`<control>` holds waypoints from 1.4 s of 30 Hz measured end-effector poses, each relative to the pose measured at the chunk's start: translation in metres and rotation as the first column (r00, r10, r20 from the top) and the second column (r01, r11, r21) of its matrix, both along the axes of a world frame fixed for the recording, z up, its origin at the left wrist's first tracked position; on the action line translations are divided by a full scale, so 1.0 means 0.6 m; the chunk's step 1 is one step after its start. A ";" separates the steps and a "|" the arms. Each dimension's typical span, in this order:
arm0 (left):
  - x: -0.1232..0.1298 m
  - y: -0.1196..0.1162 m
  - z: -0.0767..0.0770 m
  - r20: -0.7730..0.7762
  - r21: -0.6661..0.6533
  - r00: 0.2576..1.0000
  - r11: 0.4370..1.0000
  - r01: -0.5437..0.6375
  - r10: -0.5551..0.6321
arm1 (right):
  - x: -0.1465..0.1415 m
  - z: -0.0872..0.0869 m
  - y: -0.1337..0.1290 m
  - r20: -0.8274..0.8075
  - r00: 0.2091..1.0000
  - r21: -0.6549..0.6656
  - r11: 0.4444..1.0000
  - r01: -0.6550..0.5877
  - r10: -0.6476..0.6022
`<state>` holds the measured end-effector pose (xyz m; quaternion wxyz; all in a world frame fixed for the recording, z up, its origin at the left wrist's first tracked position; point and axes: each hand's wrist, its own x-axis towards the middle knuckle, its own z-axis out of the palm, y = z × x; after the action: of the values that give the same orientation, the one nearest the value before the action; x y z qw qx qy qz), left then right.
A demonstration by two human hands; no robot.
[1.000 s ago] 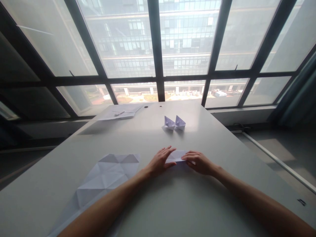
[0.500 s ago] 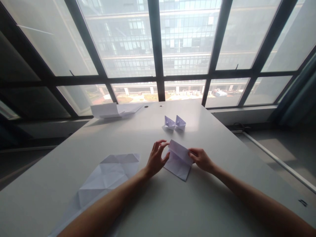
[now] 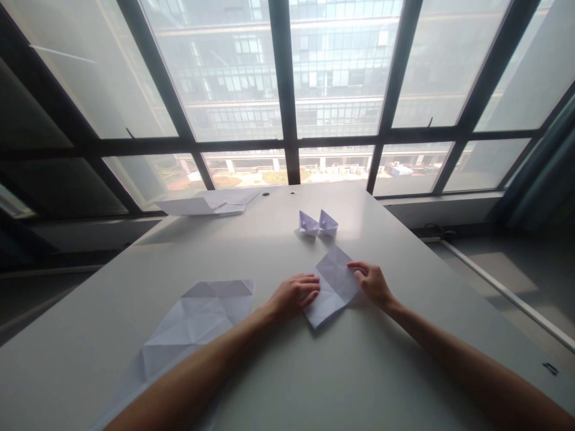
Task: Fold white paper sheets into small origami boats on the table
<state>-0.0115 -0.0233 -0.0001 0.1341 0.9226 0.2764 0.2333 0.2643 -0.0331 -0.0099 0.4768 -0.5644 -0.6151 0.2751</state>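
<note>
A creased, folded sheet of white paper (image 3: 330, 293) lies between my hands on the white table (image 3: 381, 365), its far flap raised and leaning back. My left hand (image 3: 296, 294) rests on the paper's left edge, fingers stretched out together and lying flat. At the right edge my right hand (image 3: 372, 282) pinches the raised flap between thumb and fingers. Beyond the paper, two small pointed paper shapes (image 3: 318, 223) stand side by side.
A larger creased paper sheet (image 3: 193, 329) lies to the left, partly under my left forearm. More loose white sheets (image 3: 202, 203) lie at the far left end of the table, one curling up. Tall windows (image 3: 336, 78) rise behind the table's far edge.
The paper's flap has been opened back, showing its creased inside, and the paper has turned. My left hand has flattened onto it. The far sheet's raised edge has dropped lower.
</note>
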 end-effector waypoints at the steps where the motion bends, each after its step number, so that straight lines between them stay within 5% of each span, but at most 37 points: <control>1: 0.000 0.000 0.000 0.010 -0.012 1.000 1.000 -0.017 0.017 | 0.003 -0.002 0.001 0.052 0.999 0.027 1.000 0.009 -0.010; 7: -0.003 0.000 0.000 0.069 -0.075 0.990 0.991 -0.115 0.120 | 0.005 -0.005 -0.011 0.505 0.862 0.253 0.963 -0.096 -0.047; 10: -0.003 -0.001 0.001 0.081 -0.076 0.989 0.990 -0.115 0.121 | -0.002 0.002 -0.020 0.613 0.786 0.241 0.930 -0.278 0.076; 16: -0.002 0.000 0.000 0.094 -0.021 0.993 0.998 -0.064 0.066 | -0.008 0.018 -0.031 0.644 0.704 0.143 0.858 -0.494 0.299; 32: 0.001 -0.014 0.015 -0.038 0.027 0.995 0.996 -0.086 0.087 | -0.024 0.046 -0.055 0.587 0.631 0.112 0.722 -0.683 0.507; 42: -0.004 -0.009 0.008 -0.165 0.019 0.986 1.000 0.004 -0.001 | -0.022 0.020 -0.038 0.612 0.674 0.158 0.772 -0.616 0.413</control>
<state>-0.0141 -0.0287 0.0046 0.1023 0.9403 0.2833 0.1586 0.2511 -0.0559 0.0019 0.2753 -0.3230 -0.8983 0.1134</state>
